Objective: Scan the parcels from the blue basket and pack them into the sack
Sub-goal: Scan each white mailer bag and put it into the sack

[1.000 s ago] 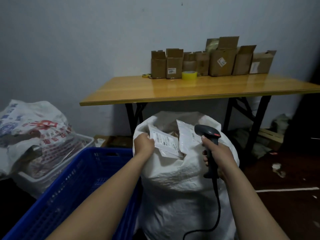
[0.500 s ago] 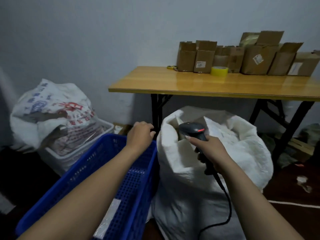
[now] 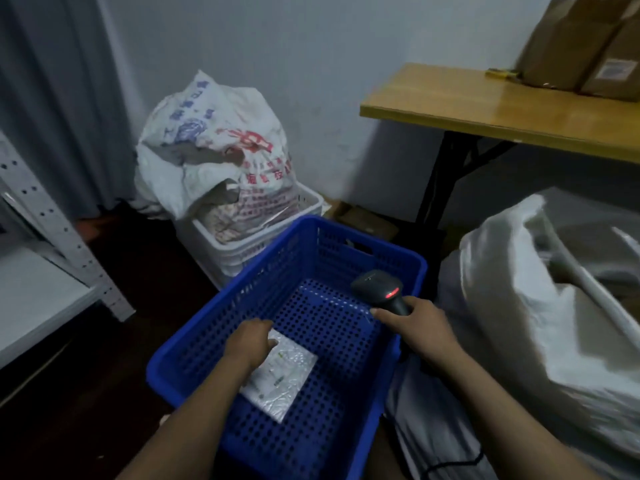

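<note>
White crate (image 3: 242, 252) (bag (image 3: 214, 147) inside) behind blue basket (image 3: 194, 344)

Counted, fwiw: 1 parcel (image 3: 284, 379), 1 blue basket (image 3: 263, 271), 1 white basket (image 3: 239, 247), 1 printed sack (image 3: 214, 140), 1 white sack (image 3: 519, 323), 1 scanner (image 3: 377, 285), 2 boxes (image 3: 568, 39) upper right.

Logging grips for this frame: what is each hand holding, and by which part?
Right hand grips the scanner by its handle. Left hand touches the parcel at its far corner; grip cannot be told.
</note>
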